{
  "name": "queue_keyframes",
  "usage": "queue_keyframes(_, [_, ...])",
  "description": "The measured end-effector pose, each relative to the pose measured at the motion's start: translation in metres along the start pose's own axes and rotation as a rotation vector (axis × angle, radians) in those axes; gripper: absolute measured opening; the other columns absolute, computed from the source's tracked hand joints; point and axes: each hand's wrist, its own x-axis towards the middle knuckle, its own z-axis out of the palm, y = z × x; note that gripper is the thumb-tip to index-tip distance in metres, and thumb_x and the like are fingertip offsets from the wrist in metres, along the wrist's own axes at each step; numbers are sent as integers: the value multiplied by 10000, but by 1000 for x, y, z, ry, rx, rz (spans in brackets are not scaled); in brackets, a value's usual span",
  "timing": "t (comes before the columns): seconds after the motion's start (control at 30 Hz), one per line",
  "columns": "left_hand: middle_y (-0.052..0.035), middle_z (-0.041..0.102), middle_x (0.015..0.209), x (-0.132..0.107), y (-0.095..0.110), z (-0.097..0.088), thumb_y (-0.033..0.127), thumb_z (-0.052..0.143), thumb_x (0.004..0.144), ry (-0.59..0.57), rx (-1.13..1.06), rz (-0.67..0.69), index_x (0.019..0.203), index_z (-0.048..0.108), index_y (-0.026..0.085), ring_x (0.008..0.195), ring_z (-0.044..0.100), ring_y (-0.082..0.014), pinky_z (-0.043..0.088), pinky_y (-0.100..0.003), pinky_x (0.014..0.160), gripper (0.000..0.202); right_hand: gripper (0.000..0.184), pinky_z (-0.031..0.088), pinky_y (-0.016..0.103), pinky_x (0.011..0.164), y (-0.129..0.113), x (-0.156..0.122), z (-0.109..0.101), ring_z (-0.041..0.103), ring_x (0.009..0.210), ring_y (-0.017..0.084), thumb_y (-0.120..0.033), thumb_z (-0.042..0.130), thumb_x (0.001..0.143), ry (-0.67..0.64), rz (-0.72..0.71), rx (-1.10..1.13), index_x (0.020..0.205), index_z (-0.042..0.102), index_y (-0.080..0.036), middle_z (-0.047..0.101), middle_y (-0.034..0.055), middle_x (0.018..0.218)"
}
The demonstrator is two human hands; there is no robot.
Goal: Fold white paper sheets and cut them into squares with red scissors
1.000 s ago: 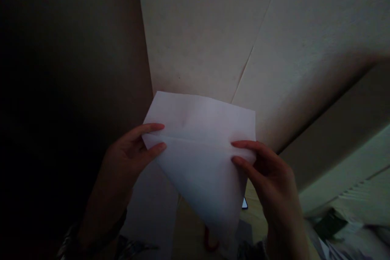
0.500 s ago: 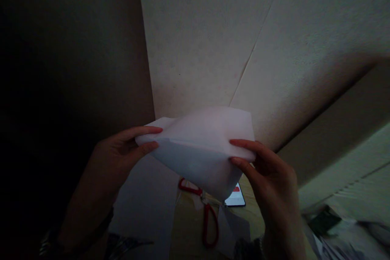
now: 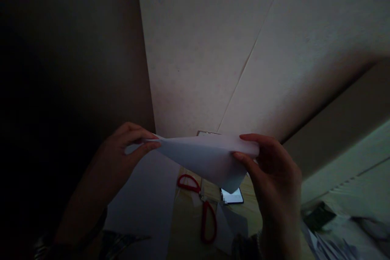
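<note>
I hold a folded sheet of white paper [image 3: 207,158] in the air in front of me, tipped almost edge-on so its pointed end hangs down. My left hand [image 3: 128,150] pinches its left corner between thumb and fingers. My right hand [image 3: 268,162] pinches its right corner the same way. Below the paper, red-handled scissors [image 3: 204,207] lie open on a wooden surface [image 3: 189,227].
A phone [image 3: 233,196] with a lit screen lies beside the scissors. A white sheet [image 3: 146,207] lies at the left of the wooden surface. Pale wall panels [image 3: 243,48] fill the background, the left side is dark. Dark clutter [image 3: 319,217] sits at the lower right.
The paper has tipped from facing me to nearly flat and edge-on, uncovering the scissors and phone beneath. Both hands keep their pinch on the corners.
</note>
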Motion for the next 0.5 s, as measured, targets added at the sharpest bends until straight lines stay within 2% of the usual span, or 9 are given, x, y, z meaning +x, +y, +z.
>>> queue_keyframes(0.07, [-104, 677, 1062, -2, -7, 3, 390, 681, 763, 21, 170, 99, 764, 792, 261, 1043, 605, -340, 458, -519, 941, 170, 233, 539, 276, 604, -1, 0, 1, 677, 770, 196, -215, 786, 752, -26, 18, 31, 955, 706, -296, 722, 6, 885])
queue_keyframes(0.1, [-131, 650, 1181, -4, -8, 5, 370, 670, 792, 19, 252, 154, 844, 798, 255, 1147, 559, -382, 410, -587, 993, 180, 253, 542, 274, 609, -1, 1, 2, 679, 779, 194, -210, 790, 746, -43, 25, 45, 966, 699, -298, 722, 5, 903])
queue_keyframes(0.17, [-152, 595, 1329, -10, -3, 11, 344, 644, 844, -18, 322, 281, 1035, 768, 249, 1240, 516, -402, 379, -637, 1028, 247, 310, 549, 275, 619, 0, 1, 4, 681, 781, 191, -201, 797, 734, -80, 43, 72, 1001, 678, -303, 723, 2, 915])
queue_keyframes(0.23, [-123, 564, 1403, -17, 10, 17, 346, 608, 893, -117, 241, 426, 1208, 679, 258, 1257, 547, -320, 437, -533, 1051, 335, 390, 550, 276, 598, 1, 0, 7, 679, 742, 187, -196, 799, 731, -121, 66, 102, 1067, 639, -312, 716, -12, 861])
queue_keyframes(0.33, [-89, 560, 1445, -27, 32, 29, 296, 532, 952, -303, 168, 545, 1318, 582, 226, 1338, 505, -239, 450, -435, 1086, 375, 509, 540, 268, 541, 1, -3, 11, 666, 674, 181, -204, 803, 731, -164, 100, 125, 1169, 573, -326, 674, -39, 760])
queue_keyframes(0.5, [-86, 716, 1243, -32, 49, 43, 190, 495, 964, -355, 118, 496, 1251, 620, 149, 1115, 681, -192, 555, -333, 959, 316, 492, 555, 273, 553, -5, -8, 17, 673, 675, 174, -194, 767, 767, -156, 107, 172, 1180, 538, -329, 665, -46, 759])
